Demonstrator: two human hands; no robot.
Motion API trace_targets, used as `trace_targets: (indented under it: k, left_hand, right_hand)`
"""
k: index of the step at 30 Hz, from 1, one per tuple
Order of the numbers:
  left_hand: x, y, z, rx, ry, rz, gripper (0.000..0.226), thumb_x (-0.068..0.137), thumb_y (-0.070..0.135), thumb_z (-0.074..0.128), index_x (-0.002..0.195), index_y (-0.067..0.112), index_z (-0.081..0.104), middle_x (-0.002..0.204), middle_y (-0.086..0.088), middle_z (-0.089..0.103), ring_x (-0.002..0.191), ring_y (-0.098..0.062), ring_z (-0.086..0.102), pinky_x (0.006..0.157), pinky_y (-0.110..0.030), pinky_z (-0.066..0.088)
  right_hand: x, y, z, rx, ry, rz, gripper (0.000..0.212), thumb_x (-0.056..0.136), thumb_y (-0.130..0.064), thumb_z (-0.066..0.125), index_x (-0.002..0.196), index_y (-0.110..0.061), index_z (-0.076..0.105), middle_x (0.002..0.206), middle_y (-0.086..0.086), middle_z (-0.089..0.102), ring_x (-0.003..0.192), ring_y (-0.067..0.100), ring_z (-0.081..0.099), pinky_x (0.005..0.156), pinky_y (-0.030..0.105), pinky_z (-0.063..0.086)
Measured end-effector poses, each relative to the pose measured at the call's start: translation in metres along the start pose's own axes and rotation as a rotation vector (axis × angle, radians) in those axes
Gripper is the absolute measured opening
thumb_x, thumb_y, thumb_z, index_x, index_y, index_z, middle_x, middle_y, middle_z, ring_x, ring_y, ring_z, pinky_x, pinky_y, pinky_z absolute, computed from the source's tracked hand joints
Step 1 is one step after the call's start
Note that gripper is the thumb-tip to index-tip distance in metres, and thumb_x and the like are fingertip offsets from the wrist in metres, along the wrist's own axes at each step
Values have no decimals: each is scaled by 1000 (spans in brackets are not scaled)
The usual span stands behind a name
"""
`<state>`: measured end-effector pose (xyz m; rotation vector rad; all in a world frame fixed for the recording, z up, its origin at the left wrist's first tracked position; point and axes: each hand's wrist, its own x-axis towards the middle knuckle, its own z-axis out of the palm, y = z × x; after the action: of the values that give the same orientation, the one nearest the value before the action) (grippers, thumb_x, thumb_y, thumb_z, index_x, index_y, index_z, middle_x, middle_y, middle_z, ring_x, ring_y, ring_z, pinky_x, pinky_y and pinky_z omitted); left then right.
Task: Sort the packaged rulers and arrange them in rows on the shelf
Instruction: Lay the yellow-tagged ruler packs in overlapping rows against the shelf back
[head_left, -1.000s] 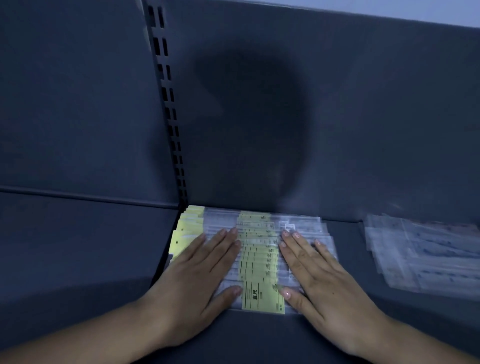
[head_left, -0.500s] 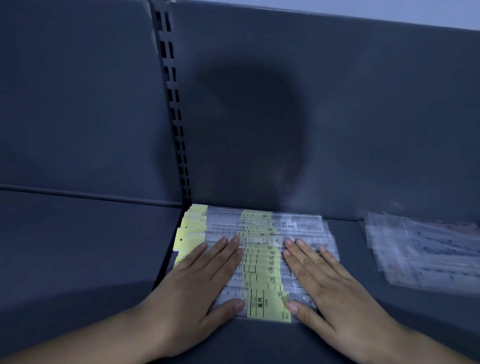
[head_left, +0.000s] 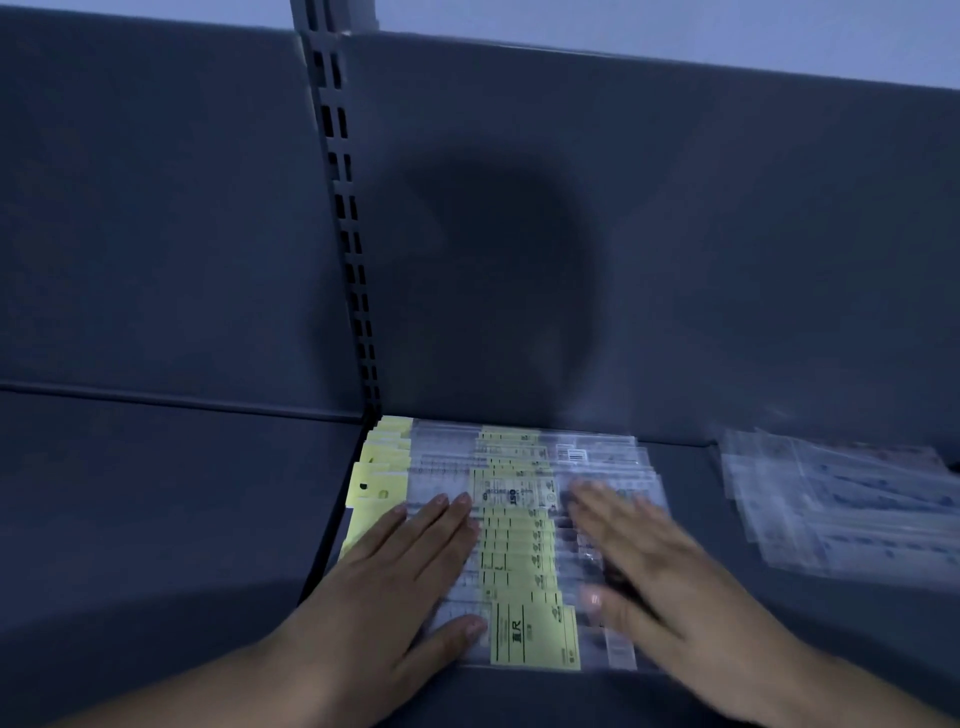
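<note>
Head camera, looking down: a row of packaged rulers (head_left: 519, 545), clear sleeves with yellow labels overlapping front to back, lies on the dark grey shelf (head_left: 685, 519) at the foot of a slotted upright (head_left: 348, 234), and a looser pile of clear packets (head_left: 841, 504) lies on the same shelf, well apart to the right. The left hand (head_left: 395, 582) rests flat on the left half of the row, its grip slack, fingers straight and together, thumb spread onto the nearest packet. The right hand (head_left: 654, 577) is blurred over the right half, fingers straight and spread, holding nothing; whether it touches the packets cannot be told.
</note>
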<state>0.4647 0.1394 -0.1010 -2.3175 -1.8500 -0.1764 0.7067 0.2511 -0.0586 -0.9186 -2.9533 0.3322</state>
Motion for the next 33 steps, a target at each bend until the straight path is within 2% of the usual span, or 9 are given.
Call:
trace_targets:
  k: [2,4,7,10,14,17,24,30,33]
  left_hand:
    - [4,-2,-5,-37,14,-43,58,98,56,21,138,20,45,148,2,40,136,-10,34,103,-26,25]
    - [12,-5,-8,-79,43,-67,56,100,52,19,132,19,51,143,1,47,133,-13,41,104,-29,25]
    - [29,-10,-12,-74,98,-66,48,99,41,23,115,17,62,122,0,62,111,-19,61,99,-32,37]
    - [47,-18,-19,-99,126,-129,33,89,33,35,100,21,64,101,6,61,89,-15,62,81,-22,38]
    - [63,-31,-21,-268,33,-265,27,94,39,48,116,25,56,112,9,47,106,-12,44,90,-26,31]
    - [70,-37,-17,-390,-20,-327,27,88,44,57,108,27,53,105,11,42,100,-8,34,87,-25,28]
    - [75,-40,-15,-444,-77,-350,34,78,57,61,101,35,48,106,13,45,104,-8,34,88,-26,26]
    - [82,-39,-15,-541,-33,-439,27,76,50,68,91,33,53,101,9,53,101,-10,38,82,-27,23]
    - [85,-39,-15,-697,13,-534,20,73,37,76,76,32,57,92,8,58,97,-12,47,92,-31,31]
  right_hand:
    - [12,13,-4,71,160,24,67,87,-70,19,144,-36,28,148,-25,26,130,-12,18,114,24,17]
    - [29,28,-10,37,251,77,52,87,-56,48,128,-24,54,118,-14,52,106,-1,37,101,27,34]
    - [48,43,-16,29,143,126,31,83,-42,64,109,-26,59,103,-12,47,98,6,37,96,27,33]
    - [56,49,-20,117,57,135,25,80,-40,69,96,-32,52,99,-10,46,97,7,38,94,28,35]
    - [62,51,-23,203,24,171,24,76,-36,73,92,-29,56,91,-8,47,93,10,42,89,27,36]
    - [64,54,-19,269,19,191,24,74,-33,75,89,-29,57,85,-8,44,89,10,42,87,27,35]
    - [67,59,-14,328,47,197,19,78,-30,73,87,-29,56,81,-7,42,80,3,39,79,22,30]
    - [70,59,-12,373,94,236,19,80,-27,71,77,-36,55,77,-7,45,88,10,41,83,23,33]
    - [72,56,-14,381,122,227,20,82,-22,70,70,-32,57,81,-7,46,88,8,40,83,22,31]
